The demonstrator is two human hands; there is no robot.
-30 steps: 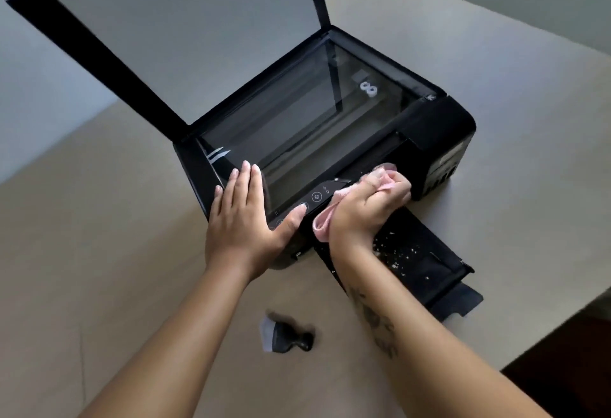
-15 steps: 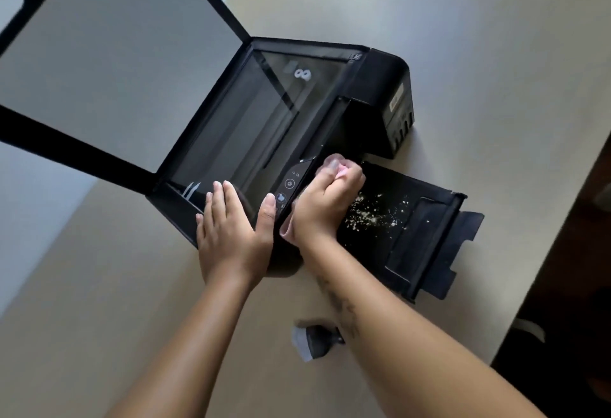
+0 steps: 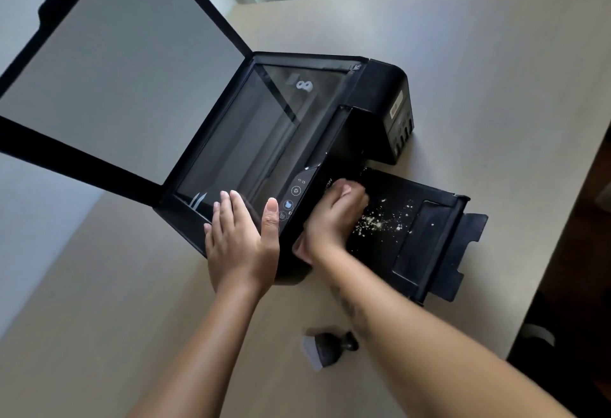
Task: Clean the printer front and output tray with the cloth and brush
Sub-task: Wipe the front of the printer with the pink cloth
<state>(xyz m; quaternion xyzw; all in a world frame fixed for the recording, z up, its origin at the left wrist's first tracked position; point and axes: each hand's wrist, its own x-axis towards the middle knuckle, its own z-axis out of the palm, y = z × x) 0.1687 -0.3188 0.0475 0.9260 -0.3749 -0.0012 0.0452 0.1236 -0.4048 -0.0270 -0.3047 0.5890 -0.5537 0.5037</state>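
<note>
A black printer (image 3: 373,113) stands on the table with its scanner lid (image 3: 125,67) raised. My left hand (image 3: 241,239) lies flat on the near corner, beside the control panel (image 3: 294,196). My right hand (image 3: 334,216) is closed around the pink cloth (image 3: 301,249) and presses against the printer's front face; only a sliver of cloth shows under the palm. The pulled-out output tray (image 3: 426,229) lies to the right, scattered with pale crumbs (image 3: 380,222). A small black brush (image 3: 327,348) with white bristles lies on the table, under my right forearm.
The beige table (image 3: 479,54) ends in an edge at the right, with dark floor beyond. A pale wall rises at the left and back.
My right hand with the cloth has slid from the top of the control panel down onto the front face. My head has swung, so the printer appears turned. The left hand stays put.
</note>
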